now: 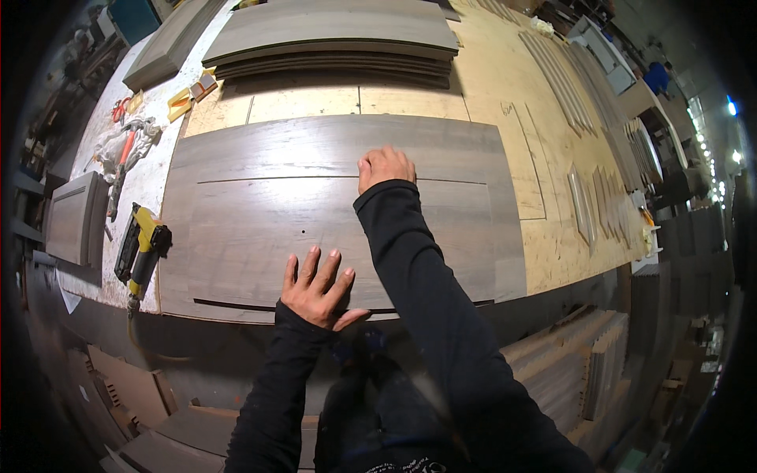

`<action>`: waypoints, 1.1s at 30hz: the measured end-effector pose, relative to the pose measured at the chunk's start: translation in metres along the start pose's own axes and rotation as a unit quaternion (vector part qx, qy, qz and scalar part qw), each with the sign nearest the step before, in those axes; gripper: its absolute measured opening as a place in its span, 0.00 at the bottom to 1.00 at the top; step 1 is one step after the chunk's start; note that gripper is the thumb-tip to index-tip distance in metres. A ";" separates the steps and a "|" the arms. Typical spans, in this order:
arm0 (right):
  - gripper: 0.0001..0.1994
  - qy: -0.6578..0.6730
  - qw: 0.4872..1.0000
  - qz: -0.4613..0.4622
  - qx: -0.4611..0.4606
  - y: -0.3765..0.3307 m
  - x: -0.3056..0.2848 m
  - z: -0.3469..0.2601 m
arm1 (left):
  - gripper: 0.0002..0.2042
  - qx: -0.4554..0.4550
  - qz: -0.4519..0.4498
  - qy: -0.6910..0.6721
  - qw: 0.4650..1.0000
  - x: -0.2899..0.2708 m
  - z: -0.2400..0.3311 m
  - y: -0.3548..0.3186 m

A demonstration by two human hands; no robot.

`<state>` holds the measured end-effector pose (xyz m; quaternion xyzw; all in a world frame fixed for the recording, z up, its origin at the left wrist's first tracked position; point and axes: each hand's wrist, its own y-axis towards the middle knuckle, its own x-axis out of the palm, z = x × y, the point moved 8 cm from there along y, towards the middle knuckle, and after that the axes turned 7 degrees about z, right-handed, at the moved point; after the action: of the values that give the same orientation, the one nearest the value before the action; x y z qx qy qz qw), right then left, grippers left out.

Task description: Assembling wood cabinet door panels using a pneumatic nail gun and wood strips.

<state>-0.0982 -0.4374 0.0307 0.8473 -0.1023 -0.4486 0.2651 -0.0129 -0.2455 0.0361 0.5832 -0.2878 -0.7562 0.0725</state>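
Observation:
A wide grey-brown wooden panel (244, 213) lies flat on the bench before me. It has a long dark slot towards the far side, another along the near edge, and a small dark hole near the middle. My left hand (317, 292) rests on the panel's near part, open, with its fingers spread. Farther out, my right hand (386, 167) is closed with curled fingers at the right part of the far slot. Anything inside those fingers is hidden.
A yellow-and-black nail gun (143, 248) lies left of the panel, with a red-handled hammer (123, 162) beyond it. Stacked grey panels (331, 39) stand at the back. Thin wood strips (558, 83) lie at right. A small framed door (72, 217) is at far left.

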 end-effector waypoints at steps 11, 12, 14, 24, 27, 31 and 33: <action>0.06 0.015 0.999 -0.003 -0.047 -0.004 0.005 0.006 | 0.28 -0.086 -0.018 -0.057 0.995 0.026 0.048 0.014; 0.06 0.010 0.999 0.005 -0.053 -0.002 0.006 0.006 | 0.28 -0.089 -0.015 -0.054 0.994 0.030 0.047 0.011; 0.07 -0.012 0.999 -0.009 -0.045 0.000 0.013 -0.003 | 0.28 -0.096 -0.025 -0.049 0.994 0.028 0.043 0.010; 0.13 -0.049 0.996 -0.060 -0.035 0.015 -0.056 0.128 | 0.29 -0.091 -0.029 -0.060 0.994 0.034 0.057 0.019; 0.13 -0.046 0.997 -0.038 -0.051 0.017 -0.063 0.123 | 0.29 -0.059 -0.055 -0.097 0.992 0.052 0.092 0.037; 0.13 -0.025 0.997 -0.070 -0.029 0.016 -0.072 0.140 | 0.27 -0.032 -0.070 -0.130 0.989 0.067 0.122 0.045; 0.13 -0.032 0.997 -0.064 -0.010 0.016 -0.077 0.151 | 0.27 -0.036 -0.059 -0.118 0.991 0.064 0.123 0.046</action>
<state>-0.2646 -0.4737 0.0246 0.8348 -0.0523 -0.4923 0.2409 -0.1568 -0.2688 0.0251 0.5028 -0.2316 -0.8327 0.0142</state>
